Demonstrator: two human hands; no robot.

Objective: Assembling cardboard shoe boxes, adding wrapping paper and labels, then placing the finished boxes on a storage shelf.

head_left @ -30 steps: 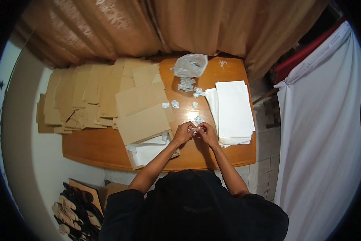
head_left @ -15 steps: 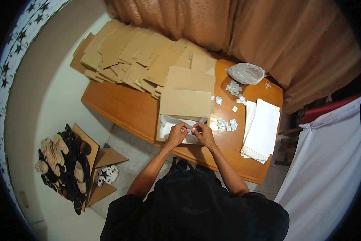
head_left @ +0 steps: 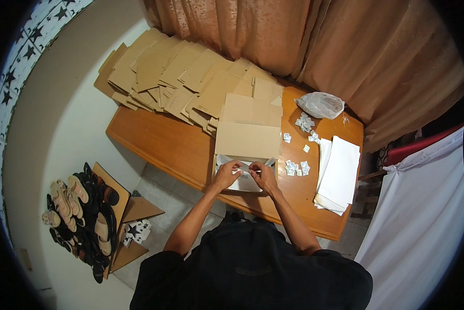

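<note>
An open cardboard box (head_left: 248, 139), lid folded back, sits at the table's front edge with white paper (head_left: 250, 184) lining it. Over its opening, my left hand (head_left: 226, 174) and my right hand (head_left: 263, 176) face each other, thumbs and fingers pinched. Between the fingertips is a small whitish sachet (head_left: 245, 168); its outline is hard to make out. To the right of the box lies a small group of white sachets (head_left: 292, 168). A bigger heap of sachets (head_left: 304, 123) lies farther back, with a few single ones between.
Flattened cardboard boxes (head_left: 190, 77) cover the table's (head_left: 154, 134) back left. A clear plastic bag (head_left: 320, 105) stands at the back right, near a stack of white paper sheets (head_left: 339, 173). Shoes on a rack (head_left: 82, 212) stand at the left; a curtain (head_left: 376, 62) hangs behind.
My hands have drawn slightly apart above the box, and the whitish piece between them shows less plainly. The whole view has shifted a little; the things on the table lie as before.
</note>
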